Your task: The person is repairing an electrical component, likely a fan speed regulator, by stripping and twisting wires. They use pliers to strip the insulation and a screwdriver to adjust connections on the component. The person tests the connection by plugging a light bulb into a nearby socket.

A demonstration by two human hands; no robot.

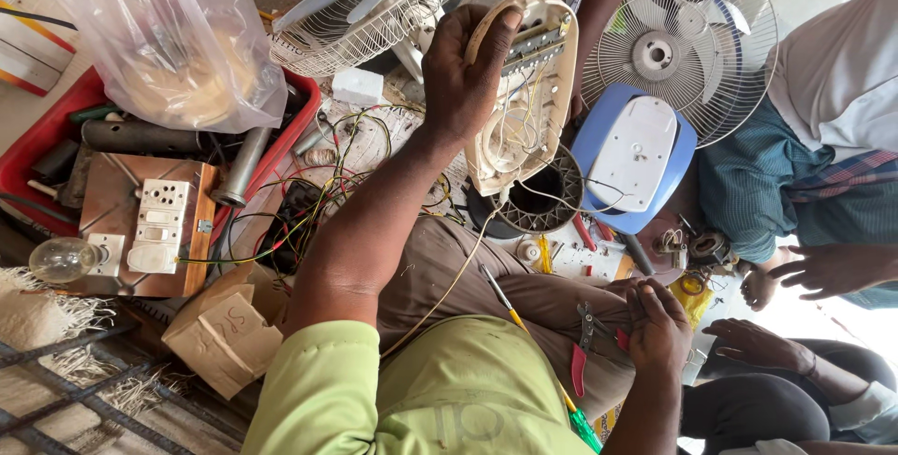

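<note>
Cream plastic fan housing (524,90), open side facing me, held up in front of my chest over the cluttered floor; switch strip and thin yellow and white wires visible inside it, one wire trailing down toward my lap. My left hand (460,72) wraps its upper left edge, thumb hooked over the rim, fingers closed tight around the shell. My right hand (658,326) sits low by my right knee, fingers curled in on something small, maybe a wire end, too small to tell. Red-handled pliers (582,343) lie on my thigh just beside that hand, and a screwdriver (538,352) with yellow shaft and green handle lies across my lap. Just below the housing, a dark round motor winding (547,198) on the floor, partly hidden by it. Beside that to the right, a blue and white fan base (636,156), and behind it a white wire fan guard (678,43). Another wire guard (365,6) lies upper left. Far left, a red tray (37,137) of tools with a clear plastic bag (159,34) on top, a wooden switch board (150,221) with bulb (61,259) attached, a tangle of coloured wires (299,207), a cardboard box (224,333). Other people's hands (823,268) rest at the right edge, apart from mine.
</note>
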